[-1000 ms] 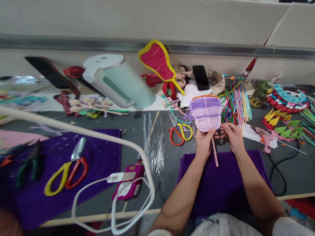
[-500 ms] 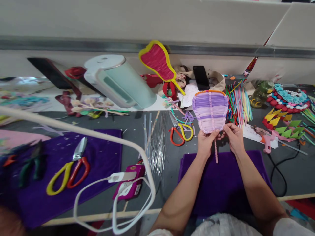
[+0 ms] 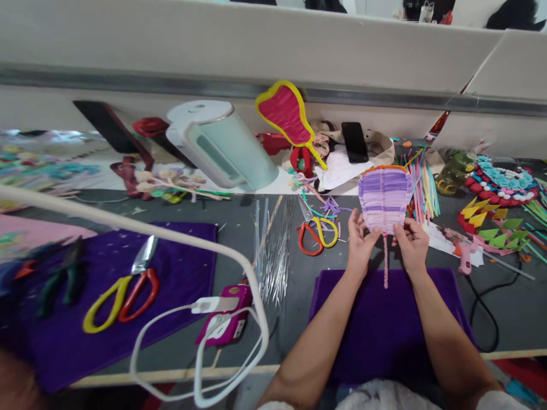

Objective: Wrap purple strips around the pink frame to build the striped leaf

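Between my hands is a purple pipe-cleaner fan (image 3: 384, 196), banded in darker and paler purple with an orange top edge. Its pink twisted handle hangs down from the bottom. My left hand (image 3: 362, 239) pinches the lower left edge, thumb in front. At the lower right edge, my right hand (image 3: 411, 239) grips with thumb and curled fingers. The fan is upright above a folded purple cloth (image 3: 384, 324). Nearest to my left hand on the table lie scissors (image 3: 317, 230) with red and yellow handles.
A pink glue gun (image 3: 465, 255) with a black cord lies right. Thin wires (image 3: 276, 256), a magenta box (image 3: 226, 319) and a white cable loop (image 3: 256, 296) are left. Behind stand a pale green kettle (image 3: 231, 151) and a red fan with yellow rim (image 3: 286, 114). Larger scissors (image 3: 128, 290) rest on purple cloth.
The purple fan has shifted right in view and slightly down, with both hands holding it. My left hand's fingers have spread beside its edge; my right thumb now presses its lower front.
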Available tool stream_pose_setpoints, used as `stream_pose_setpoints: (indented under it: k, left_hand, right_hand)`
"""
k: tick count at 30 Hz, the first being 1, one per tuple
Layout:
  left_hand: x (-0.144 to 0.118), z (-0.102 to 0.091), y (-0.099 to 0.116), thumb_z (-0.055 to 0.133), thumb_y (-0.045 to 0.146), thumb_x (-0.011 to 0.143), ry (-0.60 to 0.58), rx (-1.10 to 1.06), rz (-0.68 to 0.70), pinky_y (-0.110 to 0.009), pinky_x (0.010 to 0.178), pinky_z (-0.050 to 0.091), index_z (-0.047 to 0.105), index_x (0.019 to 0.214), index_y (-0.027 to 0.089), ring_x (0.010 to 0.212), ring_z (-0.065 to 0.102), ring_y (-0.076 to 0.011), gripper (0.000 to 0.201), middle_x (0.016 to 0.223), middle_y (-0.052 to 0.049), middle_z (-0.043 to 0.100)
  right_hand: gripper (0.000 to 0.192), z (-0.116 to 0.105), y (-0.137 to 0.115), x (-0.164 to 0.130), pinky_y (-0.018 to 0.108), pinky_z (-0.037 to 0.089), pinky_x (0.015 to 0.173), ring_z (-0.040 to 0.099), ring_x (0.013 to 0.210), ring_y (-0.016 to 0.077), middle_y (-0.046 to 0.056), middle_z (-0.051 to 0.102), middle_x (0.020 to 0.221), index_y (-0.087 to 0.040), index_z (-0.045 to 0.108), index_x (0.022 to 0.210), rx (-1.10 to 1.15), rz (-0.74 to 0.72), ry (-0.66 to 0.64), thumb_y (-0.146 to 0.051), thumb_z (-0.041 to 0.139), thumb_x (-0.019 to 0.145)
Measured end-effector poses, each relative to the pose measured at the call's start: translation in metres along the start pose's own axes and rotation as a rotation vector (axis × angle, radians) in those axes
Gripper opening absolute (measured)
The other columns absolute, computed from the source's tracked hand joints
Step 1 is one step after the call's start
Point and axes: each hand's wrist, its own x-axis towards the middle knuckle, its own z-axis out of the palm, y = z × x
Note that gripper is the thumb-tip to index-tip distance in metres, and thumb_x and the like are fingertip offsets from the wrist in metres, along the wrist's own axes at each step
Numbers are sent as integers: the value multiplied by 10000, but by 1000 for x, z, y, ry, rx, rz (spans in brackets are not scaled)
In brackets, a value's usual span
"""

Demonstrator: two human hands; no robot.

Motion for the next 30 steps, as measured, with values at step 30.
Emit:
stream_pose_setpoints:
  k: [30]
  left_hand:
    - [18, -22, 16, 808, 201, 624, -255, -198, -394, -264, 674, 551, 629, 1055, 158, 743, 687, -171, 469, 961, -79, 721]
  right_hand:
    - [362, -7, 14, 19, 179, 375, 354, 424, 355, 59, -84, 481, 444, -175, 608, 784, 257, 375, 18, -490, 745, 667]
